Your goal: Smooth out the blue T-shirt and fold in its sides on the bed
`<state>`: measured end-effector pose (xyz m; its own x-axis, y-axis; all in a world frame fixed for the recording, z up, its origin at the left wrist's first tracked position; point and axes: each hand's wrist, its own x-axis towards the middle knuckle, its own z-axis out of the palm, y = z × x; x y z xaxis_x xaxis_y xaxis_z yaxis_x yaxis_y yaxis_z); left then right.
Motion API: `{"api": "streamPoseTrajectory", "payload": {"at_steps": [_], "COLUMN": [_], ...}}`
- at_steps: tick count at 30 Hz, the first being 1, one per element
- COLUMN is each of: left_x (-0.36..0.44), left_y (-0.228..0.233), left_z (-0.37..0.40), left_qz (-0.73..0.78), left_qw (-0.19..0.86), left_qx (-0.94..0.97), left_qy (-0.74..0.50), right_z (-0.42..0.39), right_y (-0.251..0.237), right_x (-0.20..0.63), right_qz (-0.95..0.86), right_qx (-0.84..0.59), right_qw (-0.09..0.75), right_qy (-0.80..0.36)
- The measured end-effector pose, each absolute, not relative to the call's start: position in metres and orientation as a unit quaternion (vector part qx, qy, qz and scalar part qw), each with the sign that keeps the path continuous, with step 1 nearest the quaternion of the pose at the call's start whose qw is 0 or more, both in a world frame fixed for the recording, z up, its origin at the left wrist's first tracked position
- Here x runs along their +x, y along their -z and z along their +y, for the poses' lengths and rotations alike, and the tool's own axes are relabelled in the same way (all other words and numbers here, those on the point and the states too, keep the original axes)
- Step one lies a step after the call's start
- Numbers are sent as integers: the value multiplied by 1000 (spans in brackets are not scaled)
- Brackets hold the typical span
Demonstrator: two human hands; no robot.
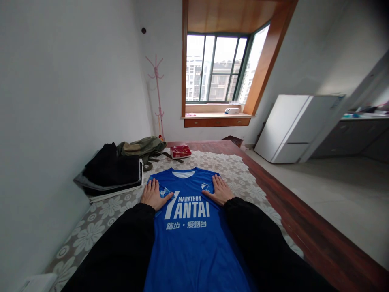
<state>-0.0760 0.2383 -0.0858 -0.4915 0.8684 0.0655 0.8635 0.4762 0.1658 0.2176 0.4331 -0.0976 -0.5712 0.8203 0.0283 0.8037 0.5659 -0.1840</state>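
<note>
A blue T-shirt [188, 247] lies front up on the table, its neckline pointing away from me and white "MARATHON YANTAI" lettering across the chest. My left hand [154, 195] rests flat on the shirt's left shoulder area, fingers forward and thumb stretched inward. On the opposite shoulder area lies my right hand [219, 190], also flat, its thumb beside the small white emblem. Neither hand holds anything. Black sleeves cover both my forearms, and the shirt's lower end runs out of the bottom of the view.
A floral cloth [112, 207] covers much of the dark red wooden table [273, 190]. At left is a stack of folded dark clothes [112, 168], with a camouflage backpack [144, 146] behind it. A red packet [180, 151] lies beyond the shirt. A white wall borders the left side.
</note>
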Motion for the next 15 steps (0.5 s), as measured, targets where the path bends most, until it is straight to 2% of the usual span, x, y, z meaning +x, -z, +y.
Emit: {"api": "streamPoseTrajectory", "payload": {"at_steps": [5,8,12,15], "left_x": [-75,-74,-74,-74], "left_y": [86,86,86,88], "left_z": [239,239,239,240], "left_qz": [862,861,862,862], "left_qw": [7,0,-4,-4], "left_qx": [500,501,500,501], "left_qy": [-87,-86,-82,-78], "right_z": [429,420,386,338], "right_y": [96,75,17,-16], "right_x": [218,215,214,232], "right_qz": [-883,-882,-905,-912], "right_qx": [-460,-452,-271,-152], "right_qw": [62,103,202,193], "right_qy": [-77,-90,-257,-330]}}
